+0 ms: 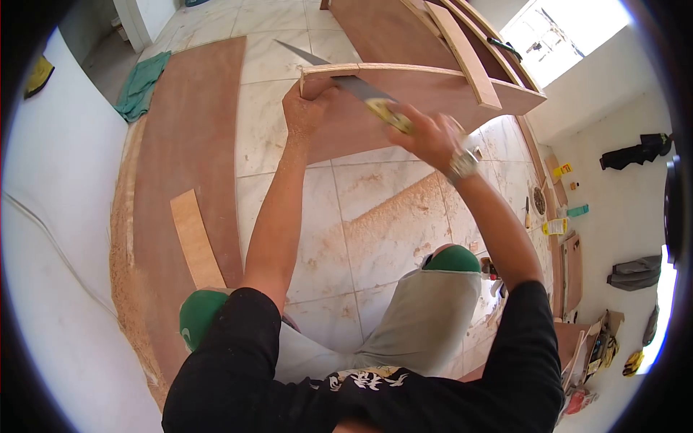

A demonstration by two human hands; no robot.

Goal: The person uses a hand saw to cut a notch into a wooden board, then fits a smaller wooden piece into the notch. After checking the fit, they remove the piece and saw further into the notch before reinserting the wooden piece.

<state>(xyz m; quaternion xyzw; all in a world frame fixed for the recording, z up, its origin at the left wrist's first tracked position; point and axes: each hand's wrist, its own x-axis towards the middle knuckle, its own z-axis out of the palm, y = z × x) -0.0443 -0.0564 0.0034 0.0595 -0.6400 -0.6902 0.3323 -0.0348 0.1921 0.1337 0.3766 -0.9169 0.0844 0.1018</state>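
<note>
My right hand [427, 137], with a watch on its wrist, is closed round the yellowish handle of a handsaw [361, 88]. The saw's blade lies across the top edge of an upright reddish-brown wooden panel [404, 94], near its left end, and its tip points to the upper left. At that same end my left hand [304, 112] grips the panel, its fingers partly hidden behind the board. The saw handle and right hand are slightly blurred.
A long brown board [191, 130] lies on the left with a short light strip [196, 242] on it. Sawdust [397, 209] covers floor tiles between panel and knees. A wooden frame [462, 54] stands at the upper right. Tools and bottles lie along the right wall.
</note>
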